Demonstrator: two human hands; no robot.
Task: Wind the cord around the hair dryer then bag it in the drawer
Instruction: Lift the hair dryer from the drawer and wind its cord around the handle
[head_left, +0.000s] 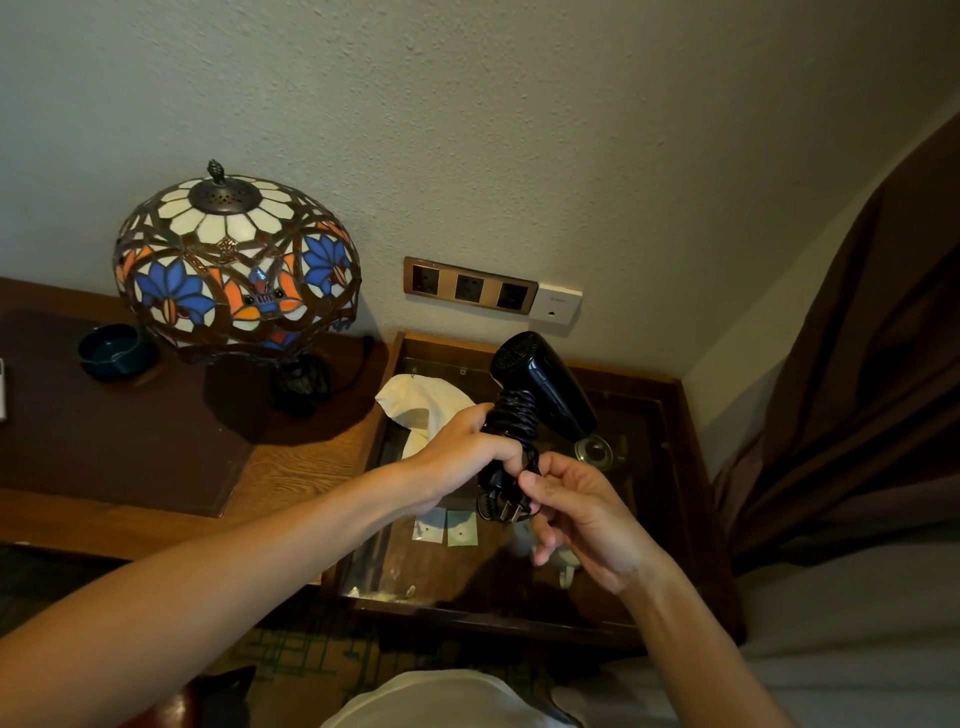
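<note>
A black hair dryer (545, 382) is held upright above a glass-topped side table (675, 415), nozzle pointing down to the right. Its black cord (517, 415) is coiled in several turns around the handle. My left hand (467, 452) grips the handle over the coils. My right hand (582, 509) pinches the cord end by the plug (506, 512), whose prongs stick out to the left below the handle. A white cloth bag (421, 405) lies crumpled at the table's left side, behind my left hand. No open drawer shows.
A stained-glass lamp (236, 260) stands on the wooden desk (291, 467) at left, with a dark bowl (114, 351) beside it. Wall sockets (470, 286) sit above the table. A small glass dish (595, 449) and two paper packets (447, 525) lie by the dryer. A brown curtain (857, 389) hangs at right.
</note>
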